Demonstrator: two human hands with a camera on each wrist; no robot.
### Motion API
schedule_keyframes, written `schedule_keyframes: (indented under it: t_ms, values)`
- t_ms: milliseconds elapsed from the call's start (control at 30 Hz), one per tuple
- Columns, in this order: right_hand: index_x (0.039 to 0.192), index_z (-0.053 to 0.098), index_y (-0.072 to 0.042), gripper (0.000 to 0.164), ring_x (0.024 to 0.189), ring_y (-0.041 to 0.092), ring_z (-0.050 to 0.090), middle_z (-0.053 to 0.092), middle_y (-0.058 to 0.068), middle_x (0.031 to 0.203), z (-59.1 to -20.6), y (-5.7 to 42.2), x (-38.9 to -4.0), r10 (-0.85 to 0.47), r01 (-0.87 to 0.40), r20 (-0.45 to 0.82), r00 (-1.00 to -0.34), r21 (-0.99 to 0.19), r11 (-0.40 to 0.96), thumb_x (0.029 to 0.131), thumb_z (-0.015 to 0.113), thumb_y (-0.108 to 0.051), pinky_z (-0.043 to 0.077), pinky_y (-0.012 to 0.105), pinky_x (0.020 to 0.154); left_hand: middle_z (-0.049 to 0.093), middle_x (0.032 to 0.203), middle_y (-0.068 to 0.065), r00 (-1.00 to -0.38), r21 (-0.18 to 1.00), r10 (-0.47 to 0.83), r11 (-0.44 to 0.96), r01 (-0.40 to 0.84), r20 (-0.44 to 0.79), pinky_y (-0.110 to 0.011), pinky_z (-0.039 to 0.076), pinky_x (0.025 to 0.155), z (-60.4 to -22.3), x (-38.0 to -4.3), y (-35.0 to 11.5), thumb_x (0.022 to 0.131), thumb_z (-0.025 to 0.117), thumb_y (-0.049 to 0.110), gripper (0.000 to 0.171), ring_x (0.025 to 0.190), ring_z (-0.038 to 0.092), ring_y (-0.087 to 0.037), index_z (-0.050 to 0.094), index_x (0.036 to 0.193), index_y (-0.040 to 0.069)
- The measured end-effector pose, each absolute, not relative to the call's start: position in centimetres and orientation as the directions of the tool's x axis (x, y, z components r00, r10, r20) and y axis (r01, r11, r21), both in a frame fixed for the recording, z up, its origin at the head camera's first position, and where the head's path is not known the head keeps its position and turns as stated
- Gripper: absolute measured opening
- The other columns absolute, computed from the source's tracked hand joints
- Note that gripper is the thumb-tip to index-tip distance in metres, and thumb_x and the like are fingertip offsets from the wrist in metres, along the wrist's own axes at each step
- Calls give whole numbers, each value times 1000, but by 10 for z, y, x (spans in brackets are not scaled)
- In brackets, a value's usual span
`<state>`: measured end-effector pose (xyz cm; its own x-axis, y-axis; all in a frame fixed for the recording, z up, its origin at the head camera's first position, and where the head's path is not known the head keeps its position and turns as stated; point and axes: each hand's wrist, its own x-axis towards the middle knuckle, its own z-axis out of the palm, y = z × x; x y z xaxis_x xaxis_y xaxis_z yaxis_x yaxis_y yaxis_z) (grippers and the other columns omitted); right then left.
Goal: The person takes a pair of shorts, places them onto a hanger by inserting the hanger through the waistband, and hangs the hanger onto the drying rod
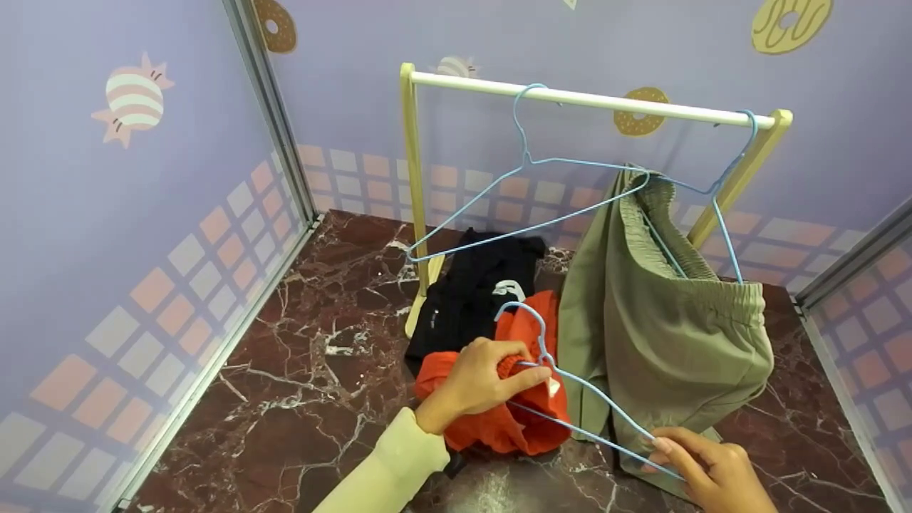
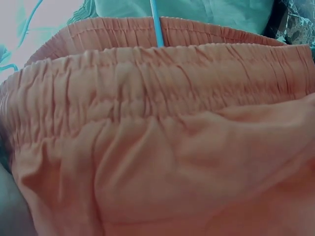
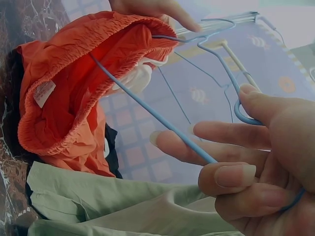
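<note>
My left hand (image 1: 477,377) pinches the elastic waistband of an orange garment (image 1: 491,427) near the neck of a blue wire hanger (image 1: 598,392). One end of that hanger passes inside the waistband, as the right wrist view shows. The gathered waistband (image 2: 147,83) fills the left wrist view, where the left hand's fingers are hidden. My right hand (image 1: 712,463) grips the other end of the hanger, its fingers (image 3: 231,177) curled about the lower wire and its thumb on the upper one. A white label (image 3: 44,93) shows inside the garment.
Behind stands a clothes rack with a white rail (image 1: 591,98). A bare blue hanger (image 1: 527,164) hangs on it, and to the right olive-green trousers (image 1: 677,342) hang on another. Black clothing (image 1: 463,299) lies on the dark marbled floor (image 1: 285,399), and patterned wall panels (image 1: 342,85) enclose the space.
</note>
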<state>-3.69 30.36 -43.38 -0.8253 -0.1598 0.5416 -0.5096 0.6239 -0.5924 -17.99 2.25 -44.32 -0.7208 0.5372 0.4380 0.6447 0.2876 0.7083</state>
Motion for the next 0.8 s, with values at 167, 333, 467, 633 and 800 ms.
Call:
schedule_keyframes:
  t_ms: [167, 333, 467, 633, 800]
  values:
    - [90, 66, -9, 27, 33, -10, 33, 67, -13, 64, -429, 300, -35, -142, -452, 481, -865, -624, 638, 80, 56, 14, 30, 10, 35, 39, 46, 10, -739, 691, 493, 326, 645, 458, -17, 22, 39, -441, -178, 25, 84, 52, 57, 37, 42, 33, -1, 58, 66, 25]
    - [93, 67, -14, 22, 31, -6, 35, 63, -19, 62, -419, 294, -30, -48, -268, 318, -947, -699, 663, 87, 55, 3, 32, 14, 35, 34, 44, 10, -726, 652, 455, 341, 677, 516, -16, 18, 39, -439, -174, 27, 81, 56, 57, 39, 40, 28, 0, 55, 61, 23]
    - [93, 66, -19, 18, 32, -5, 37, 62, -19, 60, -415, 290, -29, 1, -171, 237, -972, -707, 686, 87, 57, -4, 33, 15, 36, 34, 44, 11, -721, 641, 472, 354, 682, 507, -16, 19, 37, -437, -169, 28, 78, 58, 61, 42, 39, 29, 1, 53, 59, 24]
    - [92, 66, -24, 15, 33, -3, 38, 62, -18, 60, -414, 288, -29, 29, -106, 179, -983, -699, 707, 88, 59, -11, 34, 17, 38, 39, 45, 13, -717, 628, 485, 366, 687, 502, -15, 21, 38, -436, -166, 31, 80, 55, 60, 39, 40, 33, 3, 58, 64, 25]
    - [94, 66, -21, 12, 34, 1, 41, 53, -16, 48, -412, 287, -28, 44, -62, 133, -990, -695, 716, 90, 57, -15, 38, 19, 43, 36, 43, 12, -710, 612, 471, 372, 697, 523, -15, 19, 38, -436, -166, 32, 83, 53, 58, 39, 40, 30, 2, 60, 63, 24]
